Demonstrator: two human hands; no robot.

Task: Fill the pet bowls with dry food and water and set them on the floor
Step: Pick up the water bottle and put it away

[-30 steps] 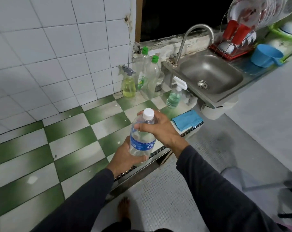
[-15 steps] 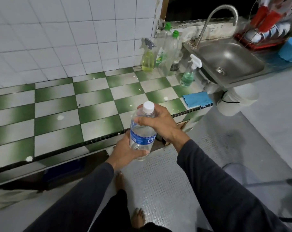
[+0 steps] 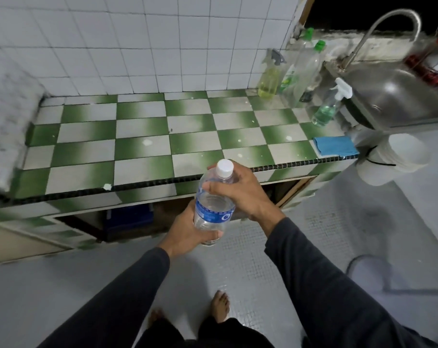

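1. Our left hand (image 3: 188,232) cups the water bottle (image 3: 213,204) base; right hand (image 3: 240,192) wraps its neck below the white cap (image 3: 225,168).
2. Bottle held near the checkered counter (image 3: 142,144) edge, over the floor.
3. No bowls visible.
4. Risk, we judge: uncapping mid-air spills water, slicking the floor under bare feet.

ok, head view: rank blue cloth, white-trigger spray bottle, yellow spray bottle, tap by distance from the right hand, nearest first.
From the right hand:
1. Blue cloth, at the counter's front right edge.
2. White-trigger spray bottle, behind the cloth, beside the sink.
3. Yellow spray bottle, back by the wall.
4. Tap, far right, over the sink.
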